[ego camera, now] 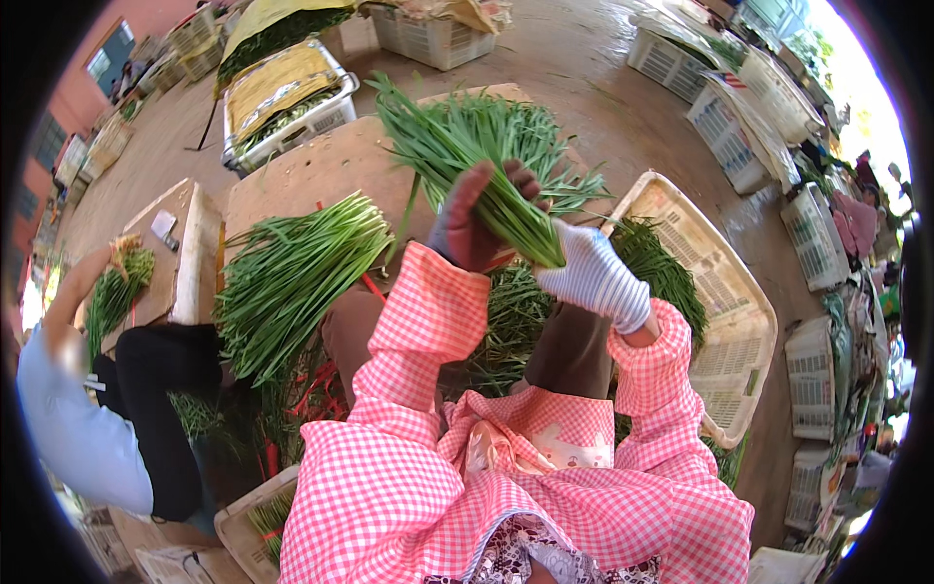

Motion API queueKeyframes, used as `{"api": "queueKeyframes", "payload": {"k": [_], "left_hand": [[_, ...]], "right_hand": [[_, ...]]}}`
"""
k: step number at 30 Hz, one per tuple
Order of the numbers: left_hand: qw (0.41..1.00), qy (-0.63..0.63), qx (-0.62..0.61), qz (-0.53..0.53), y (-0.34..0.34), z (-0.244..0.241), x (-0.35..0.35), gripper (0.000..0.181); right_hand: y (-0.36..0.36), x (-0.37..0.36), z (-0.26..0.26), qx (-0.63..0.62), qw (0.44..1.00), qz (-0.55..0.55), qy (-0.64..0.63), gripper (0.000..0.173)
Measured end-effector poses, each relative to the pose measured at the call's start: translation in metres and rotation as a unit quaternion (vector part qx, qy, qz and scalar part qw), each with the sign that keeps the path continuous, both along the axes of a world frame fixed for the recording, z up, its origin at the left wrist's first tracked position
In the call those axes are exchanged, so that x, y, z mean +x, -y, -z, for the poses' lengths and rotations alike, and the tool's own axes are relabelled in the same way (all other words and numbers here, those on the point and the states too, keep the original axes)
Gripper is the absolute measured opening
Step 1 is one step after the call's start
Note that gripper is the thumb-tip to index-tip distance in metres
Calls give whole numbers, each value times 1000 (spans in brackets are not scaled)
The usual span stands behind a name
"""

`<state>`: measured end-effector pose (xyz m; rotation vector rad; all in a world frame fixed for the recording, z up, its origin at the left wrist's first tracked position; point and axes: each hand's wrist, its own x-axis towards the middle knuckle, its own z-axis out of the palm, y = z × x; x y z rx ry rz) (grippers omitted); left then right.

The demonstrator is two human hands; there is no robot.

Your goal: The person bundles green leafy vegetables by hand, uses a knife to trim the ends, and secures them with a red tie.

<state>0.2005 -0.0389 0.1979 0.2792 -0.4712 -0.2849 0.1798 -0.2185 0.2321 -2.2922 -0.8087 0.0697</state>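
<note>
My left hand (474, 215), in a dark reddish glove, is curled round a bundle of long green leafy stalks (445, 157), probably garlic chives. My right hand (595, 274), in a blue-and-white striped knit glove, holds the pale stem ends of the same bundle. Behind it, a pile of similar greens (503, 131) lies on the brown board (350, 157). To the left, a large sheaf of greens (299, 285) rests at the board's near edge, its cut ends towards the upper right. More loose greens (511, 321) lie below my hands, between my knees.
A tilted plastic crate (730, 314) stands at my right beside dark greens (657, 277). A covered white crate (288, 109) stands beyond the board. At left, a co-worker in a light blue top handles greens by a board with a cleaver (165, 228). Red ties (321, 387) hang near my left knee.
</note>
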Motion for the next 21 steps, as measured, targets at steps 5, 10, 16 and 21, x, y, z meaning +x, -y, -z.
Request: {"api": "queueKeyframes", "payload": {"k": [5,10,16,21], "left_hand": [[986,-33,113,-120,-67,-11,-2,49],[968,-43,161,-190,-115,-23,-4,45],[822,-24,362,-439,-116,-56,8,26],[826,-18,330,-458,-100,-27,35,35]], "right_hand": [[-20,-12,31,94,979,-90,-156,32],[-43,-11,60,20,967,-103,-232,44],[-70,34,48,-53,994,-68,-64,74],[-106,73,33,48,994,-53,86,74]]}}
